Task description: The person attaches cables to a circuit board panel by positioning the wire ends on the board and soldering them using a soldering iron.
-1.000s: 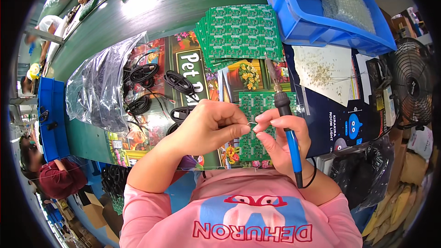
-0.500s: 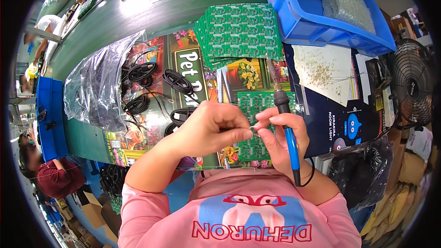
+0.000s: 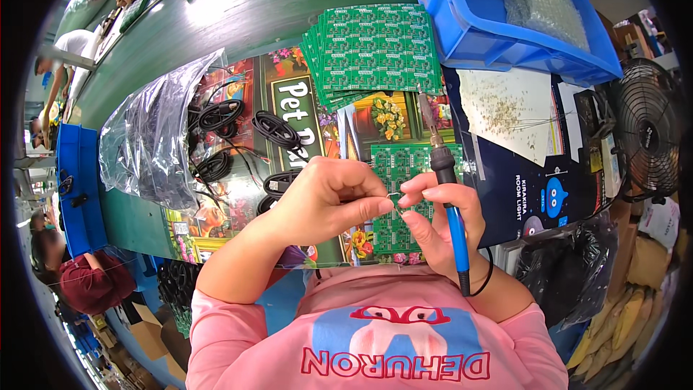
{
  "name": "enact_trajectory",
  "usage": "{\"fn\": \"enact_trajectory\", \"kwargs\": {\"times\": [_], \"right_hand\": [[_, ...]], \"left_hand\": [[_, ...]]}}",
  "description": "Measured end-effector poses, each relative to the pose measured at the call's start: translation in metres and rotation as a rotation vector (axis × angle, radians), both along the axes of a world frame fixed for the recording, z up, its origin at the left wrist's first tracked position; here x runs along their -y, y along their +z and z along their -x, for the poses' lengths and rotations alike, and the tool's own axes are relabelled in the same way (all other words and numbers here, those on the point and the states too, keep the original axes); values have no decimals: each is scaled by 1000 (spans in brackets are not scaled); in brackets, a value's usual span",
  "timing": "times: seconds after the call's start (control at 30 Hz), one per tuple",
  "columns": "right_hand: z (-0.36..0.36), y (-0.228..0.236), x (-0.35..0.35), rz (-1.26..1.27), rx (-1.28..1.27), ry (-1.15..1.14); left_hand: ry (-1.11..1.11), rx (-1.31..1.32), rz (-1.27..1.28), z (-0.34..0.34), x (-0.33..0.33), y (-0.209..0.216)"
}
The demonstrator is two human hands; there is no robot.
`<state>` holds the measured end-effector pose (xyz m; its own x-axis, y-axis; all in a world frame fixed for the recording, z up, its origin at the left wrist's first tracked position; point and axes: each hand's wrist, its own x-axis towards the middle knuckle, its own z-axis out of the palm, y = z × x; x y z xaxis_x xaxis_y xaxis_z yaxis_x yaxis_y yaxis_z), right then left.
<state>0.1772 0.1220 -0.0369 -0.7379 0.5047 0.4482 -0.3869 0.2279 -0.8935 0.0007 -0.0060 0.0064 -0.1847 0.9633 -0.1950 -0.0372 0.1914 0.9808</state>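
My left hand (image 3: 332,198) is closed in a pinch on a small thin wire-like piece (image 3: 393,194); its exact kind is too small to tell. Facing it, my right hand (image 3: 451,220) has thumb and fingertips close to the piece, with a slim gap between them. A soldering iron (image 3: 456,238) with a blue handle and black collar lies across that hand, tip pointing away from me. Under both hands is a green circuit board panel (image 3: 390,162), partly hidden by the fingers. Beyond it sits a stack of similar panels (image 3: 379,47).
Coiled black cables (image 3: 278,130) lie left of the boards, beside a clear plastic bag (image 3: 148,144). A blue bin (image 3: 498,47) stands at the far right. Near it are a sheet with small bits (image 3: 509,112) and a black fan (image 3: 647,130). Other people work at far left.
My fingertips have drawn slightly apart, and the thin piece shows more plainly between them. The soldering iron has shifted only a little with my right hand.
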Motion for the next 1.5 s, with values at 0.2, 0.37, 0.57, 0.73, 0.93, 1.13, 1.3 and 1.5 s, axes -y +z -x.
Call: {"fn": "enact_trajectory", "kwargs": {"times": [0.2, 0.37, 0.57, 0.73, 0.93, 1.13, 1.3, 1.5], "right_hand": [[0, 1, 1, -71, -4, -24], [0, 4, 1, -114, 13, -32], [2, 12, 3, -212, 42, -5], [0, 18, -2, -169, 56, -37], [3, 18, 1, -231, 122, -116], [4, 15, 3, -199, 140, -143], [3, 10, 4, -89, 128, -155], [-1, 11, -2, -148, 130, -169]], "left_hand": [[13, 29, 43, 0, 1, 0], [17, 42, 121, 0, -1, 4], [43, 81, 162, 0, 0, 5], [-25, -62, 72, -2, -1, 6], [-92, -288, -50, -5, -4, 2], [-64, -304, -70, -7, -5, 4], [6, -112, 39, -5, -4, 3], [19, -133, 91, -6, -5, 4]]}}
